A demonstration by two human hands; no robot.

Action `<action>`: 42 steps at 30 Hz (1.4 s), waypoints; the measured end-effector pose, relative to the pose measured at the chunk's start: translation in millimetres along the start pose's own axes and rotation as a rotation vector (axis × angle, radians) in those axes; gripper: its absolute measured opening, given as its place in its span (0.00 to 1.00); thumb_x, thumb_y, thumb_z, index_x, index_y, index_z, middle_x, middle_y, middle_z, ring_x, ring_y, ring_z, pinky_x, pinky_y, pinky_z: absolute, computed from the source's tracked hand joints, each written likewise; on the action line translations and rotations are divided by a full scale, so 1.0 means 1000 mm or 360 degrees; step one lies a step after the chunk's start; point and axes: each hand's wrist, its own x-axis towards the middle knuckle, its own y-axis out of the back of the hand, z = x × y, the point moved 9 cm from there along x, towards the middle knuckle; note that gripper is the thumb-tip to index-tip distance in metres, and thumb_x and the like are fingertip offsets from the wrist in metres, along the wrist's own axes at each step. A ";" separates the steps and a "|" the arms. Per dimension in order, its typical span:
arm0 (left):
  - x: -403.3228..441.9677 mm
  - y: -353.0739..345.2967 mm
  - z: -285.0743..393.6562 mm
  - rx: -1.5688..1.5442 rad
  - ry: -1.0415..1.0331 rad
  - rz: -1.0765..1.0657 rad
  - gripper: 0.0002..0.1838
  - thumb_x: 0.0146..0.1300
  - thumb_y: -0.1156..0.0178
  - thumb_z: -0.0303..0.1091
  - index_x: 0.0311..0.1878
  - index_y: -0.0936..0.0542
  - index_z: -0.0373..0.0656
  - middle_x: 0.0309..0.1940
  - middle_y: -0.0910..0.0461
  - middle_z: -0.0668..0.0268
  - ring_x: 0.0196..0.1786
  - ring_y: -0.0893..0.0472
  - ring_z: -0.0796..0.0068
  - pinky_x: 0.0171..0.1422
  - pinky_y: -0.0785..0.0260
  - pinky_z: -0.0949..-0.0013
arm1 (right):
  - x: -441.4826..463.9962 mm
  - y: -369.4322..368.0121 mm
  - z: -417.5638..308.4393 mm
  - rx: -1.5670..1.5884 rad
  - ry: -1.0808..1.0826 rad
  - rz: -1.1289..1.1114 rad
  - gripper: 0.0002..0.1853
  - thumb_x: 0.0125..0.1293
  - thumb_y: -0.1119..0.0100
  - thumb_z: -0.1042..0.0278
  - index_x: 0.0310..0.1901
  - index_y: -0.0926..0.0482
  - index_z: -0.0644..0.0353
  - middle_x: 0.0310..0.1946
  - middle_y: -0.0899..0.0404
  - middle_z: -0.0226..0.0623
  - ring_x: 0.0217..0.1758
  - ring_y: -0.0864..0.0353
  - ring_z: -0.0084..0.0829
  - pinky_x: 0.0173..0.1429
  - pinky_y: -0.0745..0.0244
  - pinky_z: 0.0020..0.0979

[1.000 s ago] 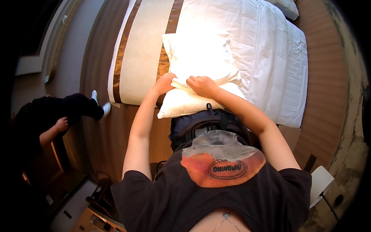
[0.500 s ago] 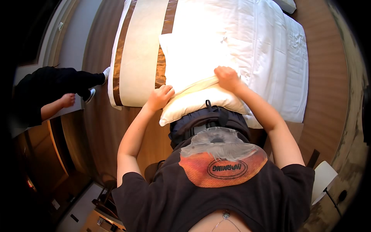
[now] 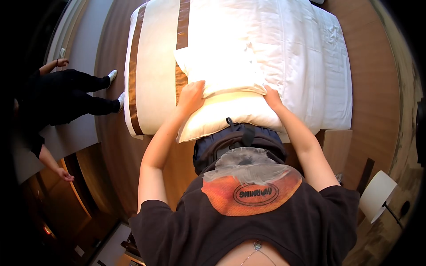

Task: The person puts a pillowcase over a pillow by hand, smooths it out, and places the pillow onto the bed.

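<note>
A white pillow lies at the bed's near edge, against my waist, its near end bare. The far part sits inside a white pillowcase, whose open hem runs across the pillow. My left hand is closed on the hem at its left side. At the right end of the hem, my right hand is closed on the case's edge, fingertips pinching the cloth. Strong glare washes out the middle of the pillowcase, so its folds are hard to make out there.
Beneath the pillow is a bed with white bedding and a beige runner with brown bands. Another person in dark clothes stands left of the bed's foot. A lamp is at the lower right, near a wooden bedside unit.
Both hands have shifted to opposite ends of the hem, the left further away from me, the right outward and nearer. More of the pillow's near end shows. The other person's legs and arms have moved.
</note>
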 end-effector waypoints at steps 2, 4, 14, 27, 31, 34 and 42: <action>0.023 -0.010 0.006 -0.0156 -0.0032 0.0062 0.18 0.47 0.38 0.29 0.43 0.30 0.42 0.31 0.25 0.60 0.38 0.24 0.58 0.42 0.32 0.58 | 0.001 0.000 -0.014 -0.0005 0.0034 -0.0009 0.11 0.61 0.45 0.63 0.41 0.25 0.59 0.35 0.21 0.56 0.42 0.23 0.57 0.45 0.29 0.49; 0.044 -0.030 0.024 -0.0225 -0.0046 -0.0008 0.17 0.49 0.39 0.31 0.43 0.29 0.41 0.30 0.24 0.58 0.38 0.23 0.56 0.41 0.31 0.55 | -0.002 0.011 -0.031 0.0035 0.0056 -0.0002 0.11 0.59 0.43 0.65 0.42 0.24 0.59 0.35 0.21 0.56 0.42 0.24 0.57 0.45 0.28 0.47; 0.019 -0.042 0.082 -0.0397 -0.0108 -0.1106 0.20 0.56 0.39 0.46 0.39 0.26 0.37 0.29 0.21 0.48 0.37 0.21 0.47 0.41 0.31 0.53 | -0.057 0.038 -0.048 0.0173 0.0347 -0.0188 0.09 0.57 0.42 0.69 0.39 0.26 0.60 0.33 0.21 0.54 0.41 0.22 0.54 0.44 0.27 0.41; 0.019 -0.048 0.098 -0.0085 -0.0239 -0.0688 0.52 0.37 0.29 0.52 0.65 0.39 0.37 0.54 0.31 0.52 0.55 0.29 0.53 0.53 0.36 0.54 | -0.051 -0.076 0.074 0.1847 -0.1017 -0.0393 0.24 0.67 0.51 0.52 0.56 0.28 0.63 0.50 0.22 0.48 0.46 0.19 0.43 0.50 0.23 0.37; 0.032 -0.046 0.122 0.0044 -0.0322 -0.0410 0.54 0.37 0.29 0.47 0.70 0.43 0.41 0.58 0.34 0.49 0.55 0.28 0.52 0.49 0.35 0.52 | -0.032 -0.072 0.040 0.2509 -0.1004 -0.0389 0.26 0.69 0.53 0.51 0.57 0.29 0.68 0.50 0.22 0.48 0.47 0.19 0.41 0.52 0.23 0.36; 0.052 -0.034 0.122 -0.0019 -0.0214 -0.0312 0.54 0.40 0.30 0.43 0.72 0.47 0.43 0.55 0.30 0.44 0.48 0.25 0.48 0.47 0.31 0.52 | 0.000 -0.048 -0.006 0.2614 -0.0740 -0.0407 0.26 0.70 0.56 0.54 0.55 0.30 0.74 0.49 0.22 0.48 0.49 0.19 0.37 0.55 0.22 0.34; 0.126 0.001 0.026 -0.1412 0.0675 -0.0070 0.14 0.38 0.40 0.22 0.33 0.18 0.31 0.29 0.18 0.55 0.34 0.19 0.63 0.39 0.27 0.64 | 0.062 0.077 -0.138 0.2586 -0.0397 -0.0188 0.22 0.66 0.48 0.57 0.53 0.26 0.66 0.47 0.20 0.40 0.48 0.20 0.31 0.52 0.24 0.32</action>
